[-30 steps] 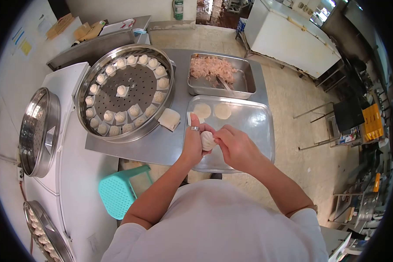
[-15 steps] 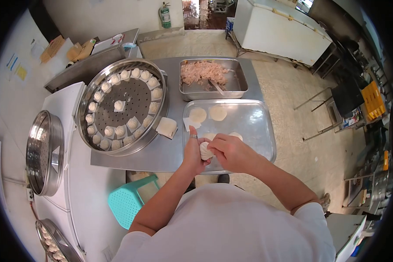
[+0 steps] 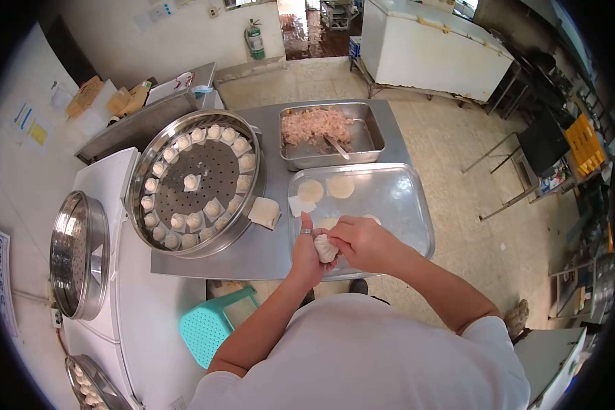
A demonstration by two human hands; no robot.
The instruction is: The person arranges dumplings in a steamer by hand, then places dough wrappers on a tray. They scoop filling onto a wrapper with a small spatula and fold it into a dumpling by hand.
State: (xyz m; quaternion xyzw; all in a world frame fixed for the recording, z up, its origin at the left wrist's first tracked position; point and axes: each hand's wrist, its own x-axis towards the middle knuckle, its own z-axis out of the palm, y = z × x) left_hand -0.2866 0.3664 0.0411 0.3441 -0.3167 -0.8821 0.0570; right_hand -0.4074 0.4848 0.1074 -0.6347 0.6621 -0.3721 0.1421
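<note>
At the far left I see an empty perforated steamer pan (image 3: 78, 254) on the white unit. Next is the big steamer tray (image 3: 215, 164) on the steel desk (image 3: 253, 249), with finished buns ringing its rim on paper squares and one alone in the middle. Just beside its right edge lies a small stack of paper squares (image 3: 264, 212).

Then comes the left hand (image 3: 305, 254) (a ring shows on one finger). Its grip is cupped around the bun (image 3: 325, 248), which hangs in the air over the near-left part of the flat tray (image 3: 396, 205). The right hand (image 3: 363, 242) closes its grip on the bun's top, fingertips pinching the pleats together.

I judge this bun to be light, soft and a little tacky. Raw dough over loose filling will dent or tear under any squeeze. I would carry it from underneath in a cupped palm and touch the top seam with fingertips only, never clamping the sides.

Farther right, two dough rounds (image 3: 311, 190) lie flat on the tray. Behind it stands the filling pan (image 3: 363, 133), with shredded filling (image 3: 314, 125) and a spoon (image 3: 335, 145).
</note>
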